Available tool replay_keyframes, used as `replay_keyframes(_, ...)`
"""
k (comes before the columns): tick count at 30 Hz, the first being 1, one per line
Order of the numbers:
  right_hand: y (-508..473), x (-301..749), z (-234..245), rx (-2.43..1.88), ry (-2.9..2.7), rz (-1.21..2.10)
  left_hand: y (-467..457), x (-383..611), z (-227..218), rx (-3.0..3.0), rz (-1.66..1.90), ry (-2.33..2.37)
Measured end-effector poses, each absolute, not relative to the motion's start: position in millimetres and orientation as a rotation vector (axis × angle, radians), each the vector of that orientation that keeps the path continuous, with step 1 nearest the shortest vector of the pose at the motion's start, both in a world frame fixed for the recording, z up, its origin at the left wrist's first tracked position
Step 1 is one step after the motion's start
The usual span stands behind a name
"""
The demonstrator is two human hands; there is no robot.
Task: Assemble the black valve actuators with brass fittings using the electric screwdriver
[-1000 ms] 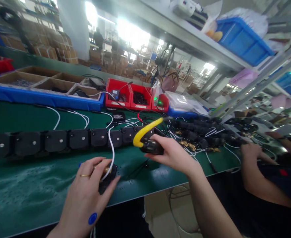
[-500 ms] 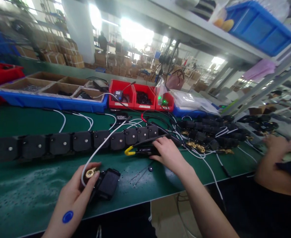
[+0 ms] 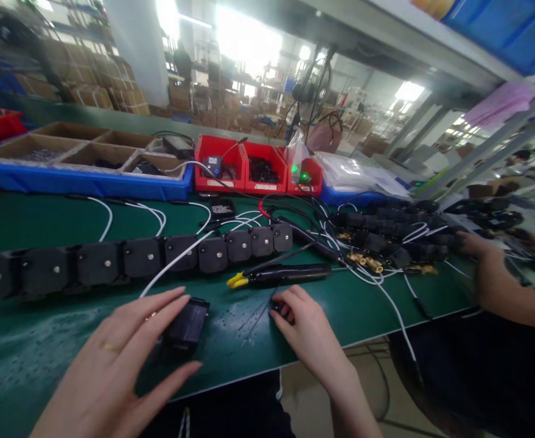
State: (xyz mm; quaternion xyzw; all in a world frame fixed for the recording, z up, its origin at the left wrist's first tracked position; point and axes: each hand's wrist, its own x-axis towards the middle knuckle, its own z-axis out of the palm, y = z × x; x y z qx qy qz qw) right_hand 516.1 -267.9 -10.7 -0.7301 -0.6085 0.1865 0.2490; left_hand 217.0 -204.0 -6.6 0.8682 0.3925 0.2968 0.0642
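Note:
My left hand (image 3: 112,353) is spread over a black box-shaped unit (image 3: 187,325) on the green table, thumb and fingers apart around it. A white cable (image 3: 171,264) runs up from behind this hand. My right hand (image 3: 306,325) has its fingertips pinched around a small round black piece (image 3: 276,306), mostly hidden by the fingers. Thin dark wires (image 3: 255,316) lie just left of it. Behind the right hand rests a black electric screwdriver (image 3: 290,274) with a yellow end loop (image 3: 237,280), held by neither hand.
A row of black boxes (image 3: 91,263) with silver screws crosses the table. Red bins (image 3: 219,182) and a blue divided tray (image 3: 89,187) stand behind. Cabled black units with brass fittings (image 3: 365,262) are piled right, near a co-worker's arm (image 3: 500,274).
My right hand has left the screwdriver and come down toward me onto the small round piece. My left hand has loosened from the black unit and spread its fingers.

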Motion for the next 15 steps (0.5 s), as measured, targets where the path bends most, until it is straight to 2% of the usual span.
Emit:
replay_keyframes(3,-267.5,510.8,-11.9,-1.914,-1.645,0.531,-187.0,232.4,-9.6,2.868,0.715,0.928)
replay_keyframes(7,-269.1,503.7,-12.2,-1.766,-1.619,0.538,-168.2,232.8,-19.0,2.720,0.521,0.989)
replay_keyframes(15,-262.3,466.8,-18.9,-1.504,-1.550,0.544,-190.9,239.1,-16.3,2.086,0.923,1.254)
